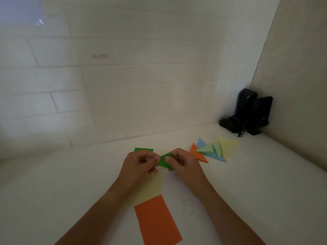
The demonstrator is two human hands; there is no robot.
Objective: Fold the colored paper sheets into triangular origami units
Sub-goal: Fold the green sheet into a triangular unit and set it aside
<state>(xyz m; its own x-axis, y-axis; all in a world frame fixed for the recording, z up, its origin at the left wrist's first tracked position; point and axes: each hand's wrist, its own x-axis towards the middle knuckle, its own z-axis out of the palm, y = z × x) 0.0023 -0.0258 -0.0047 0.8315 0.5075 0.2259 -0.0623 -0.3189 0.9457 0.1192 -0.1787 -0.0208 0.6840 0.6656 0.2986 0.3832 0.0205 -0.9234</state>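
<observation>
A small folded dark green paper (165, 160) is held up just above the white counter between both hands. My left hand (140, 162) pinches its left end and my right hand (184, 162) pinches its right side, thumb on top. Behind my left hand lies a flat dark green sheet (143, 149), partly hidden. Under my left wrist a pale yellow sheet (150, 189) lies flat, and an orange sheet (156, 221) lies nearer to me. A pile of folded triangles (215, 150) in orange, blue, light green and yellow sits to the right.
The white counter (70, 183) meets a tiled wall (123, 85) at the back and a plain side wall (300, 85) at the right. Two black speakers (247, 112) with a cable stand in the back right corner. Dark specks (187, 208) dot the counter by my right forearm.
</observation>
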